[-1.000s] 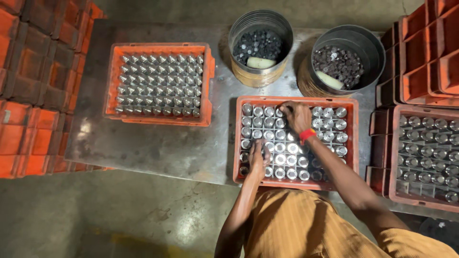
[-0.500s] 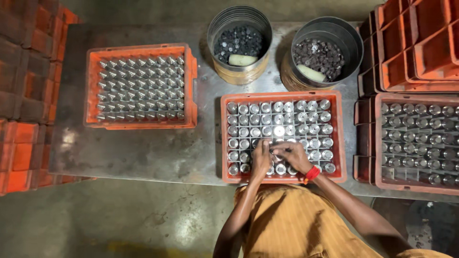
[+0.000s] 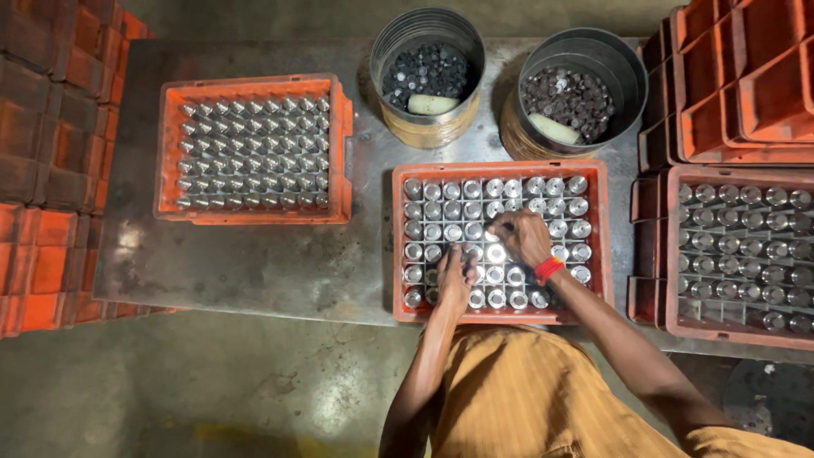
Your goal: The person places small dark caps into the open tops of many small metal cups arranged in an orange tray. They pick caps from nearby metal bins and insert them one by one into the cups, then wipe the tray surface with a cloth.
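Metal cylinders (image 3: 475, 212) upright in orange crate (image 3: 593, 174) on steel table (image 3: 254, 263), both hands over middle rows.
Right hand (image 3: 521, 237) shifted up from near rows since half a second ago, curled on cylinder tops; left hand (image 3: 454, 280) flat, fingers extended; grasp indiscernible.

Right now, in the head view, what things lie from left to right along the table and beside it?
Stacked orange crates → left tray of metal parts → middle tray under both hands → right tray.

Both the left hand (image 3: 454, 284) and the right hand (image 3: 521, 237) rest on metal cylinders (image 3: 441, 203) in the middle crate (image 3: 500, 167). Two tins (image 3: 428, 76) stand beyond them. Another filled crate (image 3: 252, 148) lies left, a third (image 3: 739, 246) right.
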